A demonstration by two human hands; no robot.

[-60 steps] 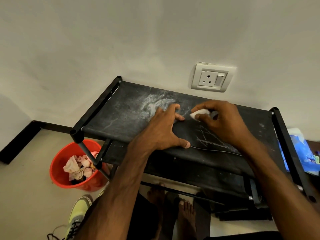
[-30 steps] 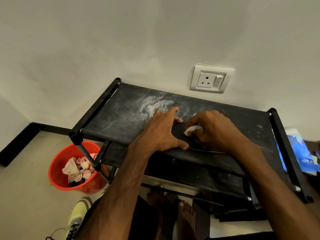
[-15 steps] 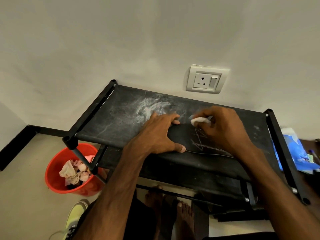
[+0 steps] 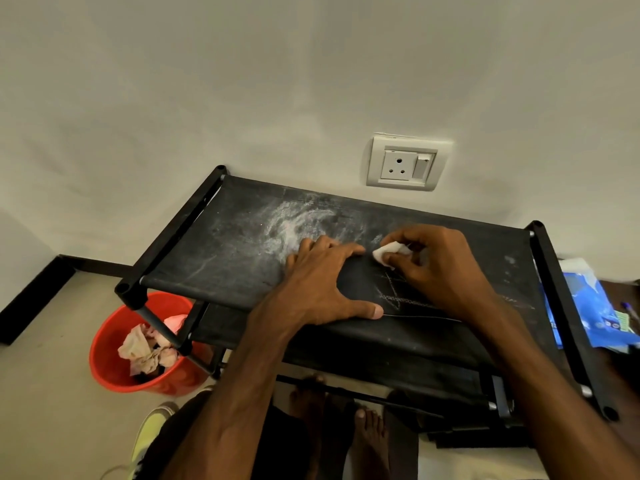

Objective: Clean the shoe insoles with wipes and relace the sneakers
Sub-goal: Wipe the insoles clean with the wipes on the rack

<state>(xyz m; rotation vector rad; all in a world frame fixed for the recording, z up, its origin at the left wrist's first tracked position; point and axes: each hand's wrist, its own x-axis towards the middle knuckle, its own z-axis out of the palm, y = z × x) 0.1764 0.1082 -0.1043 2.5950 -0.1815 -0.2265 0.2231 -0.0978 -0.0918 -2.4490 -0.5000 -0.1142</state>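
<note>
Presses insole [image 4: 367,289] flat with straight-fingered left hand [image 4: 322,289]; pinches white wipe [image 4: 384,252] between curled fingertips of right hand [image 4: 440,268], against insole's far end.

The black tube-frame rack [image 4: 162,245] carried a fabric top tier [image 4: 221,271] marked with a white dusty smear [image 4: 294,226] toward 11 o'clock. A dark insole [image 4: 360,282] lay flat on the tier toward 5 o'clock, the left hand [image 4: 322,282] pressed flat on it and the right hand [image 4: 440,268] pinching a white wipe [image 4: 386,252] against its 12 o'clock end. A red bucket [image 4: 138,384] stood on the floor [image 4: 52,393] at the rack's 8 o'clock.
</note>
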